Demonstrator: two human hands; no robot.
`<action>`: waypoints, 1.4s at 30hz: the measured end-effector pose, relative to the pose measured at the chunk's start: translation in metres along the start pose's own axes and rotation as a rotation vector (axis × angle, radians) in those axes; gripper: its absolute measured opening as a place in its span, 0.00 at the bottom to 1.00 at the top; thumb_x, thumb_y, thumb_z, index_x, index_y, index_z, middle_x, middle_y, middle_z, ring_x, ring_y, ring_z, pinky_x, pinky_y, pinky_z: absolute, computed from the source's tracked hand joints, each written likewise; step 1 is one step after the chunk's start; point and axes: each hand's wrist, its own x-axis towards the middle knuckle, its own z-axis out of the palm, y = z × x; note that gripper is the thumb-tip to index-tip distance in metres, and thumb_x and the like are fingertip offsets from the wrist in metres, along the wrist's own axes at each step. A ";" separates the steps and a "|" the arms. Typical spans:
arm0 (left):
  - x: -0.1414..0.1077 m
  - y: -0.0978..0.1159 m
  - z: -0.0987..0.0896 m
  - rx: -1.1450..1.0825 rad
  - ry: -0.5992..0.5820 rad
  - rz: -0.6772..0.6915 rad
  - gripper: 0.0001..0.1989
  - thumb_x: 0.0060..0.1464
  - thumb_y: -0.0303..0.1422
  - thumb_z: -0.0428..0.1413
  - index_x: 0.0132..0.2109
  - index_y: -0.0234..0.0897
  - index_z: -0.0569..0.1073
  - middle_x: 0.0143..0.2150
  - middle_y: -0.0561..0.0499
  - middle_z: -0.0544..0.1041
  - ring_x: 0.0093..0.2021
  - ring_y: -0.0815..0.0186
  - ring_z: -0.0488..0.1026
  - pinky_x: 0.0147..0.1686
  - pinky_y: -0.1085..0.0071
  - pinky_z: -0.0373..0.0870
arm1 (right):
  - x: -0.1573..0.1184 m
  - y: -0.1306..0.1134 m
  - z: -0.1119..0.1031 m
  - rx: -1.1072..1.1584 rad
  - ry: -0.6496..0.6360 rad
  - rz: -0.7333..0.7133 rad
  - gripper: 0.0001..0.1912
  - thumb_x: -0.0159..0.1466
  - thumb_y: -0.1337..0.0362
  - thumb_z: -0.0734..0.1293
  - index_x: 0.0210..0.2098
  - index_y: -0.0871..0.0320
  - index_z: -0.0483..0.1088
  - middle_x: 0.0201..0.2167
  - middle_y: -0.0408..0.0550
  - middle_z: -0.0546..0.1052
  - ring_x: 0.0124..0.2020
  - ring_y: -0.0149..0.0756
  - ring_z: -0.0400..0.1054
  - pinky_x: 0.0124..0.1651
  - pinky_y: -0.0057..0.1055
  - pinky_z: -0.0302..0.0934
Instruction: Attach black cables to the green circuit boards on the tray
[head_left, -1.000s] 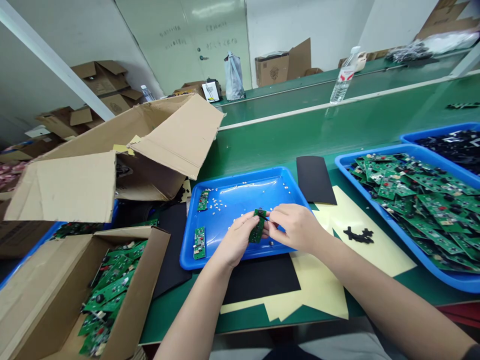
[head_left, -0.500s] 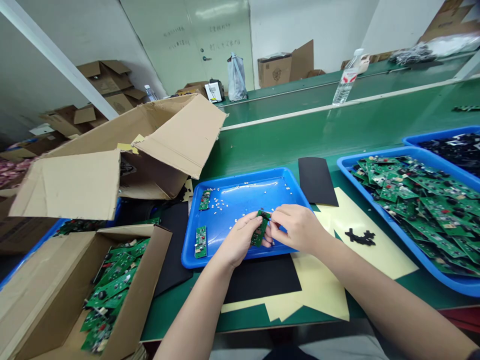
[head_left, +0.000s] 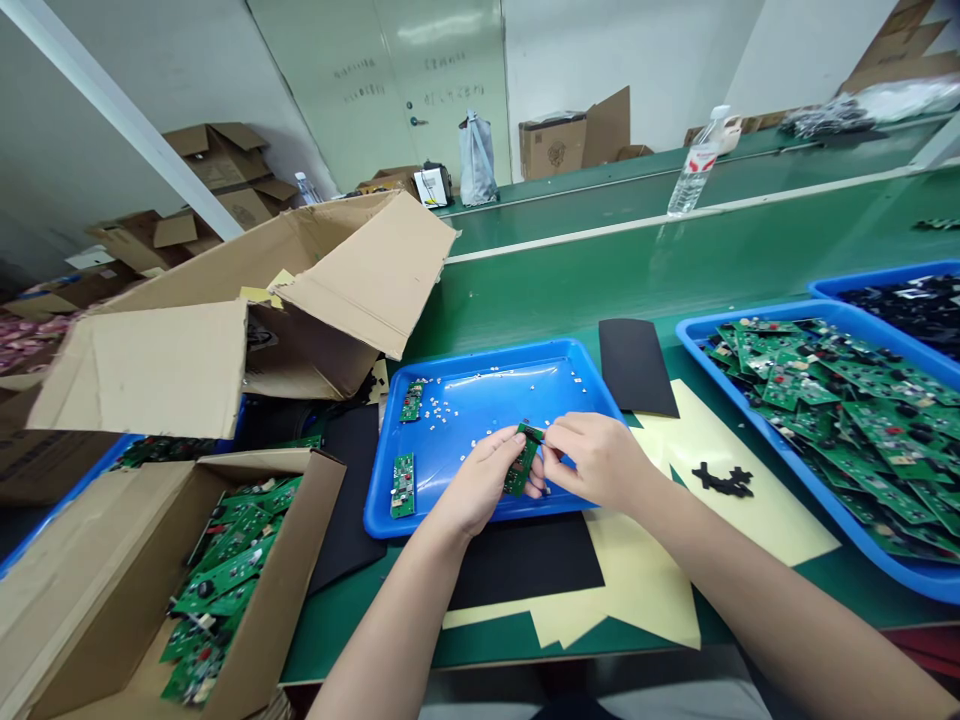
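Note:
Over the front part of a blue tray [head_left: 465,372], my left hand [head_left: 484,478] grips a green circuit board [head_left: 519,468] between thumb and fingers, the board tilted. My right hand [head_left: 592,455] is closed in a pinch at the board's upper right edge, on a small dark piece too small to name. Two more boards lie at the tray's left side, one upper [head_left: 412,401] and one lower [head_left: 403,485]. Small white bits [head_left: 442,408] are scattered on the tray floor. Several black pieces [head_left: 724,480] lie on yellow paper [head_left: 772,520] to the right.
A cardboard box of green boards [head_left: 225,570] stands at the left front, with a large open carton [head_left: 360,270] behind it. At the right is a blue tray heaped with boards [head_left: 862,420]. Black sheets [head_left: 637,365] lie around the middle tray. A bottle [head_left: 694,170] stands further back.
The whole view has shifted slightly. Both hands remain at the board in nearly the same pose, with no clear change in grip.

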 end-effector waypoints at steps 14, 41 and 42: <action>0.001 0.001 0.000 0.054 -0.017 0.037 0.14 0.53 0.41 0.53 0.28 0.33 0.67 0.20 0.54 0.69 0.20 0.72 0.66 0.24 0.76 0.66 | -0.001 -0.001 0.001 -0.016 -0.012 -0.014 0.15 0.61 0.70 0.56 0.19 0.59 0.61 0.17 0.43 0.64 0.20 0.30 0.57 0.25 0.28 0.48; 0.000 -0.003 -0.005 0.617 -0.072 0.122 0.17 0.60 0.43 0.40 0.32 0.36 0.64 0.22 0.57 0.63 0.20 0.73 0.60 0.22 0.75 0.60 | 0.001 0.015 -0.005 -0.002 -0.029 0.017 0.16 0.69 0.65 0.55 0.30 0.60 0.68 0.26 0.49 0.73 0.27 0.35 0.66 0.30 0.30 0.59; 0.000 -0.003 -0.005 0.621 -0.074 0.125 0.17 0.61 0.43 0.40 0.32 0.36 0.64 0.22 0.57 0.63 0.20 0.73 0.60 0.22 0.75 0.60 | 0.001 0.015 -0.004 0.003 -0.020 0.021 0.15 0.69 0.65 0.55 0.30 0.60 0.68 0.27 0.49 0.73 0.28 0.35 0.67 0.31 0.30 0.60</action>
